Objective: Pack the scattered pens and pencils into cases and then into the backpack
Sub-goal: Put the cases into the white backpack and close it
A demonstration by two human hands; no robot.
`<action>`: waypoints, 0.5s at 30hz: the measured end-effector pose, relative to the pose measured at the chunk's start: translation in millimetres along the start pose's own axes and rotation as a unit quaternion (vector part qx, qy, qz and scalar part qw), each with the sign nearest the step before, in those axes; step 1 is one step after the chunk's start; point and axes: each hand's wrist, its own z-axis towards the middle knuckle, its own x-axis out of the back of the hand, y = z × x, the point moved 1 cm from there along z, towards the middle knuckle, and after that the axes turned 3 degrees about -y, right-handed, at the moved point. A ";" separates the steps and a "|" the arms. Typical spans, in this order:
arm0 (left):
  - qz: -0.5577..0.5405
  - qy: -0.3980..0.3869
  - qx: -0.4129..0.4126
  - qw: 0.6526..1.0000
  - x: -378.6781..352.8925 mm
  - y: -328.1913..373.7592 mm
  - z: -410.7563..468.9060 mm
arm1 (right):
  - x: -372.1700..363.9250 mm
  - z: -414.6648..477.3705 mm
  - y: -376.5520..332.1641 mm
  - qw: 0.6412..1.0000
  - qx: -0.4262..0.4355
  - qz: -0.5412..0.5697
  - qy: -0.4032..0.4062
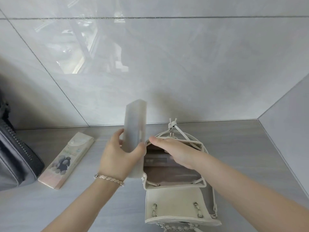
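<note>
A small cream backpack (177,205) lies on the grey counter with its flap folded toward me and its mouth open. My left hand (117,158) grips a frosted translucent pencil case (135,124), held upright just left of the backpack's opening. My right hand (175,151) rests on the far rim of the opening, fingers flat and holding the mouth apart. A second case (66,159), flat and cream with a grey animal print, lies on the counter to the left. No loose pens or pencils show.
A dark grey zipped bag (15,158) sits at the left edge. Glossy grey tiled walls (167,64) rise behind the counter and on the right. The counter (250,148) runs right of the backpack.
</note>
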 end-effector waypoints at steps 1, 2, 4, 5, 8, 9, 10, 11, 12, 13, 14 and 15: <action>0.014 0.000 -0.034 0.999 -1.1 12.6 -5.0 | 1.1 -2.3 -4.4 1.000 -0.002 0.012 0.001; 0.027 0.001 -0.056 0.998 -3.7 21.6 -8.4 | 3.3 -1.1 -4.0 1.000 0.002 0.029 0.003; 0.062 -0.001 -0.094 0.994 -9.5 34.5 -12.5 | 10.7 1.9 -2.9 0.995 0.026 0.092 0.011; 0.092 -0.009 -0.112 0.989 -12.5 37.3 -14.3 | 13.1 3.2 -3.4 0.991 0.039 0.128 0.007; 0.151 -0.087 -0.163 0.971 -24.4 35.9 -19.9 | 20.0 3.8 -3.5 0.985 0.105 0.131 0.042; 0.143 -0.116 -0.176 0.967 -26.4 33.8 -23.7 | 22.9 3.6 -3.2 0.983 0.121 0.108 0.082; 0.137 -0.118 -0.200 0.963 -28.8 28.5 -24.7 | 27.9 3.6 -0.9 0.979 0.129 0.100 0.119; 0.145 -0.091 -0.234 0.957 -29.8 22.3 -23.5 | 32.2 2.6 0.3 0.975 0.128 0.106 0.146; 0.181 -0.053 -0.261 0.947 -31.7 15.6 -18.2 | 37.0 -0.2 1.3 0.971 0.128 0.115 0.164; 0.229 -0.029 -0.260 0.938 -33.1 9.6 -11.0 | 41.9 -3.1 2.6 0.967 0.137 0.127 0.172; 0.271 -0.032 -0.231 0.934 -33.9 4.2 -4.0 | 46.4 -5.6 3.6 0.962 0.159 0.142 0.171; 0.302 -0.063 -0.193 0.931 -35.8 -1.4 2.5 | 49.9 -8.7 2.9 0.956 0.189 0.156 0.163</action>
